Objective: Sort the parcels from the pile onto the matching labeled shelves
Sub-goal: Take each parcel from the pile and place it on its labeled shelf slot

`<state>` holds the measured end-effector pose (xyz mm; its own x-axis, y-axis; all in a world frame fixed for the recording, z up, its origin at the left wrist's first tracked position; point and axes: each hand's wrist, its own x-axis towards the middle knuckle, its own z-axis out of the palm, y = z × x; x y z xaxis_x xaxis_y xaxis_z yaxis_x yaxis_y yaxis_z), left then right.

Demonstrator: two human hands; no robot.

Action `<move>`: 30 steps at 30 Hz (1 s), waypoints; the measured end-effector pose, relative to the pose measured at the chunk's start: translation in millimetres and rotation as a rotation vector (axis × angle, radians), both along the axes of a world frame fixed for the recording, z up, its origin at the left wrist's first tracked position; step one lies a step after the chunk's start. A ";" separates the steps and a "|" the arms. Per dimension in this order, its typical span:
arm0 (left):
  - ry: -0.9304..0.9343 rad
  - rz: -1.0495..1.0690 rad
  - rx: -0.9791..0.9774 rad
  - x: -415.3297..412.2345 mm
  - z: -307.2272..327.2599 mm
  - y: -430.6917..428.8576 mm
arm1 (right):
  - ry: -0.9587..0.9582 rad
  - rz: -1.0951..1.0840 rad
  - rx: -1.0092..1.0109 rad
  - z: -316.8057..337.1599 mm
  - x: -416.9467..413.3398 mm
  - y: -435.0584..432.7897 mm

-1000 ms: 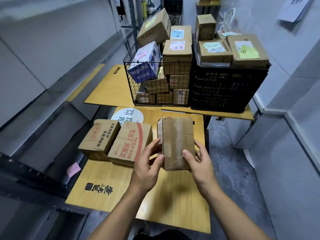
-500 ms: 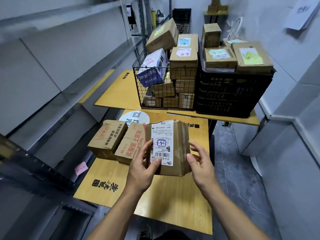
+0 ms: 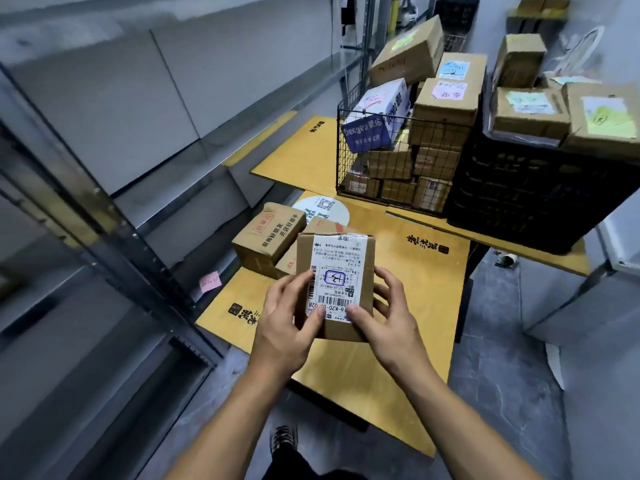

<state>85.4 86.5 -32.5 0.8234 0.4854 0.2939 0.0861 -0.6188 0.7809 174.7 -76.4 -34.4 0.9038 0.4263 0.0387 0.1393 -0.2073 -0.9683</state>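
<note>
1. One labelled parcel (image 3: 341,258), its white shipping label facing up, is held above the near table (image 3: 426,306), left half.
2. Two hands grip it: left hand (image 3: 284,327) on its left side, right hand (image 3: 388,323) on its right, thumbs on the label.
3. Two cardboard boxes (image 3: 268,237) sit at the table's far-left corner, just behind the parcel.
4. One wire basket (image 3: 341,150) and one black crate (image 3: 526,188) stand on the far table (image 3: 304,157), both loaded with boxes.

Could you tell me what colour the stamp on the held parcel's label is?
Blue stamp, head view.

Dim, cool indoor light, soft shadows on table (image 3: 420,292), wide-angle bending at edges, shelves (image 3: 104,109) and far boxes (image 3: 446,109) blurred, parcel (image 3: 341,261) label sharp.
</note>
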 end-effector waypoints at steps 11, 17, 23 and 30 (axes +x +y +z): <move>-0.057 0.331 0.005 -106.1 11.8 44.2 | -0.025 0.278 0.128 9.2 -66.2 96.3; -0.068 0.495 0.042 -195.3 28.7 78.9 | -0.015 0.438 0.168 22.7 -136.2 157.8; -0.082 0.603 0.111 -312.4 60.0 115.7 | 0.073 0.600 0.264 42.6 -235.0 219.2; 0.059 0.777 0.252 -462.1 95.5 146.6 | 0.064 0.755 0.345 68.1 -354.8 283.7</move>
